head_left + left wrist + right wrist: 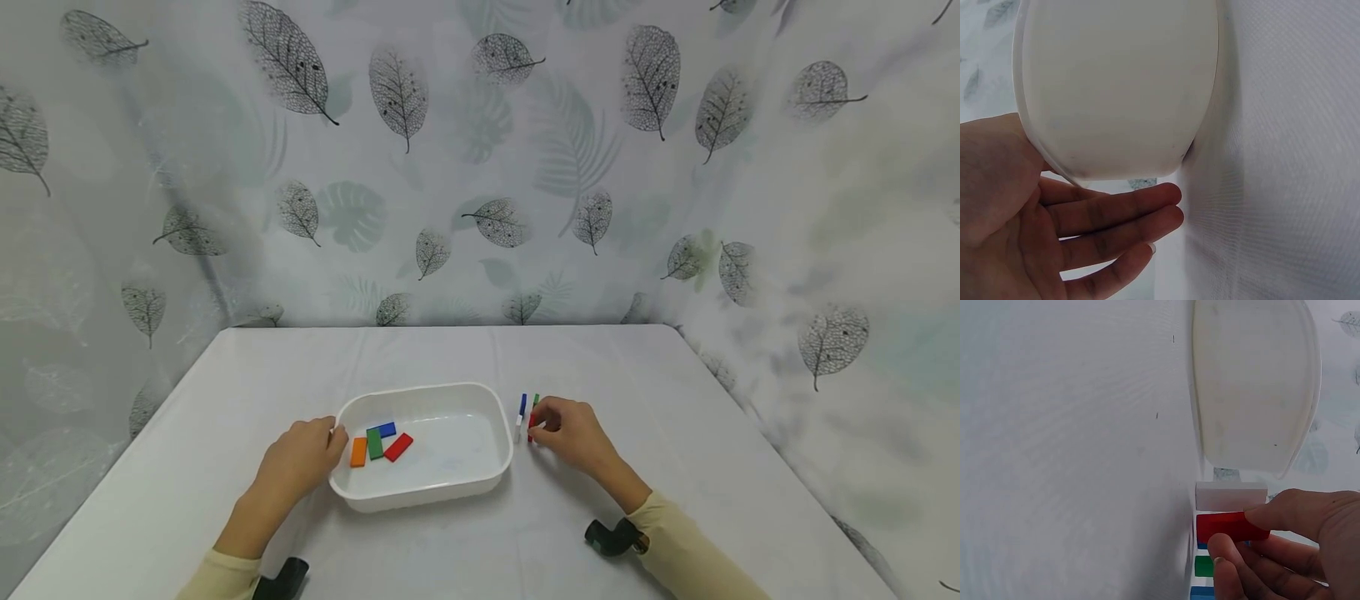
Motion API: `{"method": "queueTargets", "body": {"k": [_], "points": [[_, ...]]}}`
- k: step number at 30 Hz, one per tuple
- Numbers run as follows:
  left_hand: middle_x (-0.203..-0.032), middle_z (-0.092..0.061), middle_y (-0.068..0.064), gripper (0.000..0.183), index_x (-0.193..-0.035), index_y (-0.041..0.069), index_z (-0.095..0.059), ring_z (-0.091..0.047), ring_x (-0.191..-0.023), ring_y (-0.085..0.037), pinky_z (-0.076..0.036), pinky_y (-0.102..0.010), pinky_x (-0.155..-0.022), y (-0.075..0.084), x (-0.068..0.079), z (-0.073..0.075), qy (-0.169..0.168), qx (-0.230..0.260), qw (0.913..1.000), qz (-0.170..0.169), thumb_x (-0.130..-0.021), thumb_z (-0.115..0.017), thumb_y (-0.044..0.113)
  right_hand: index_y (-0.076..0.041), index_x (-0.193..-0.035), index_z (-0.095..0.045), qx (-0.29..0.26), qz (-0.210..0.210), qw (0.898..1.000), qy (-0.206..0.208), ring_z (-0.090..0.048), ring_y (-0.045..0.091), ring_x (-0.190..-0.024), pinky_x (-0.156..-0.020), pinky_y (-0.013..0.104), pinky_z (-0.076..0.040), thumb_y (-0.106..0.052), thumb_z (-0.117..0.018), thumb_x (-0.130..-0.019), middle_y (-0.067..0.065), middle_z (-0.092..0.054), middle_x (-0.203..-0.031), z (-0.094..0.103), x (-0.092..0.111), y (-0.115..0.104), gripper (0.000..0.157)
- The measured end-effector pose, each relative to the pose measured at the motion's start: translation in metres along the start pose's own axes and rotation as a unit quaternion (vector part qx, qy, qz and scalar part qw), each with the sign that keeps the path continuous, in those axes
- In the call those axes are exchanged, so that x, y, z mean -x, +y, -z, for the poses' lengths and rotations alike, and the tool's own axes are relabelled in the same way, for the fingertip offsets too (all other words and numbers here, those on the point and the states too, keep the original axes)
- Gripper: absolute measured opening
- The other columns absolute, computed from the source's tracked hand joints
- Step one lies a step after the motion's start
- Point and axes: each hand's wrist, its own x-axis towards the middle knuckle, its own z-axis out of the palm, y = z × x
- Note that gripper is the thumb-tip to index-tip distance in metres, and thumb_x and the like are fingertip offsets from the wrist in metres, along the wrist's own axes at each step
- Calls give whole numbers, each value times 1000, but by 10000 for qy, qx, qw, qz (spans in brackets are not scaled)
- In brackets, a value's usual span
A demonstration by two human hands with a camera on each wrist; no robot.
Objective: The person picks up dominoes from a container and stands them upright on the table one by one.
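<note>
A white plastic tray (465, 487) sits on the table, with an orange block (358, 452), a green block (374, 444), a blue block (387, 430) and a red block (398, 447) lying in its left half. My left hand (303, 458) holds the tray's left rim, thumb over the edge, while the other fingers (1116, 212) stretch out beside the wall. Right of the tray, my right hand (573, 433) pinches another red block (1222, 526) between thumb and fingers. Beside that block stands a white block (1232, 497); a green one (1204, 565) is partly hidden by the fingers.
Past the green block in the right wrist view is a blue block (1200, 592). Another blue block (522, 404) shows by the tray's right side. A white cloth covers the table (450, 358), and leaf-patterned curtains (480, 167) enclose its back and sides.
</note>
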Motion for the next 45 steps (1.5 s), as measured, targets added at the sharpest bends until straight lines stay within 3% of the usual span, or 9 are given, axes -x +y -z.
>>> {"method": "queueTargets", "body": {"k": [8, 13, 20, 28, 36, 45], "points": [[-78, -62, -9, 37, -117, -12, -65, -52, -62, -20, -51, -33, -55, -1, 0, 1, -6, -24, 10000, 22, -103, -55, 21, -11, -97, -73, 36, -42, 10000, -27, -68, 10, -77, -66, 29, -54, -5, -83, -85, -7, -71, -87, -1, -1, 0, 17], [-75, -59, -8, 37, -117, -12, -65, -52, -62, -20, -50, -32, -55, 1, 0, 2, -54, -7, 10000, 47, -103, -54, 21, -12, -97, -72, 192, -24, 9996, 188, -64, 13, -76, -65, 29, -52, -12, -86, -84, -7, -68, -86, 1, -1, -2, 19], [-74, -59, -8, 37, -116, -13, -65, -52, -62, -20, -50, -32, -55, 2, 0, 2, -66, -21, 10000, 32, -103, -54, 20, -9, -102, -71, 93, 286, 9974, 657, -62, 16, -76, -61, 31, -50, -16, -85, -86, 4, -71, -93, 5, 0, -13, 23], [-73, -57, -8, 35, -112, -12, -65, -51, -60, -20, -49, -32, -53, 1, -2, 1, -37, -51, 10000, -16, -103, -53, 20, -9, -101, -72, -209, 793, 9916, 1002, -63, 11, -72, -63, 31, -53, -12, -84, -86, -1, -71, -91, 1, -3, -31, 20], [-75, -60, -8, 37, -114, -12, -65, -52, -60, -20, -49, -33, -54, 1, -1, 2, -42, -32, 10000, 15, -103, -53, 20, -8, -102, -71, -397, 877, 9911, 917, -60, 12, -66, -57, 29, -54, -10, -81, -88, -1, -67, -89, -7, -10, -47, 18], [-72, -57, -7, 36, -113, -13, -65, -51, -59, -20, -48, -32, -53, 2, 0, 3, -46, 4, 10000, -10, -103, -53, 19, -7, -103, -71, -510, 1578, 9831, 775, -63, 12, -76, -65, 29, -54, -9, -82, -87, 1, -70, -96, -25, -20, -71, 19]]}}
